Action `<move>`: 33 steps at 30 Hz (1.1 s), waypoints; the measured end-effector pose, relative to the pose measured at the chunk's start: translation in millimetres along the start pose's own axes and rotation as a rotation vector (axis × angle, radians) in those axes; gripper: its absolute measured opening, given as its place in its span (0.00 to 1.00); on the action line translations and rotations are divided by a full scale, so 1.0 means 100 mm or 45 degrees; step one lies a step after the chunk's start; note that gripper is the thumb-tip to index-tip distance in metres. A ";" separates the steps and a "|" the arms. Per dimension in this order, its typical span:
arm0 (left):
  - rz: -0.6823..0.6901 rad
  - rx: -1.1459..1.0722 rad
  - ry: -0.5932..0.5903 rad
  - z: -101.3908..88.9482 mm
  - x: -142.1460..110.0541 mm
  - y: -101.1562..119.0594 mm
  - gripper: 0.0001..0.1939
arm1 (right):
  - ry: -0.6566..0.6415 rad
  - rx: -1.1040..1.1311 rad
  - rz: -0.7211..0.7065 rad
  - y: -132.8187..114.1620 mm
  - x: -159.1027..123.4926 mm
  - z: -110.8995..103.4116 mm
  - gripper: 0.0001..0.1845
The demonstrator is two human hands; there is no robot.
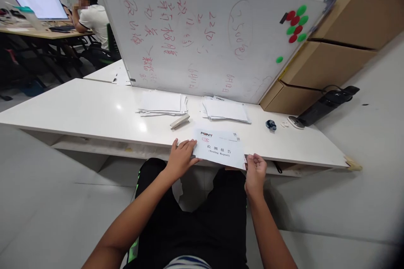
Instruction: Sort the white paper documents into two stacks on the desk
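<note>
A printed testing report (217, 150) with a PONY logo lies at the table's front edge, its lower edge reaching over that edge. On its left side my left hand (181, 159) grips it, fingertips at the upper left and thumb along the lower left. My right hand (256, 172) is closed on the lower right corner, thumb on top. Just beyond my left hand rests a beige stapler (179, 122), touched by neither hand. Farther back are a stack of white sheets (162, 103) and a second stack with a PONY heading (225, 109).
A whiteboard (195, 29) with red writing and round magnets leans behind the white table (78, 101). Cardboard boxes (341, 63) are stacked at the right, near a black bottle (328, 103) and a small dark blue object (270, 125). Another person (94, 21) sits at a desk, back left.
</note>
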State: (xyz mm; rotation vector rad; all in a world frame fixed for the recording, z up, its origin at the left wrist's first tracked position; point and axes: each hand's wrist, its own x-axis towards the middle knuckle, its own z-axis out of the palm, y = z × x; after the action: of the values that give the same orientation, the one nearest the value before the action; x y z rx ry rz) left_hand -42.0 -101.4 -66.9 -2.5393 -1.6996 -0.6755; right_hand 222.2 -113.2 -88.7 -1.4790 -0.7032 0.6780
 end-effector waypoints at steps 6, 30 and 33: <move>0.020 -0.011 -0.030 0.00 -0.01 -0.01 0.32 | -0.369 0.064 0.343 -0.08 0.09 0.00 0.26; -1.081 -1.908 -0.293 0.09 0.04 0.07 0.32 | -0.692 -0.683 -0.370 -0.29 0.73 0.25 0.27; -1.054 -1.834 -0.205 0.11 0.03 0.10 0.29 | -0.790 -0.717 -0.445 -0.28 0.70 0.26 0.24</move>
State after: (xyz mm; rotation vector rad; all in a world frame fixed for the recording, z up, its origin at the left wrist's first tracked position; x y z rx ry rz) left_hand -28.2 -99.9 -73.7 -2.1245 -3.0615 -2.5446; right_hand 245.5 -42.2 -60.6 -1.5857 -1.6975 0.6985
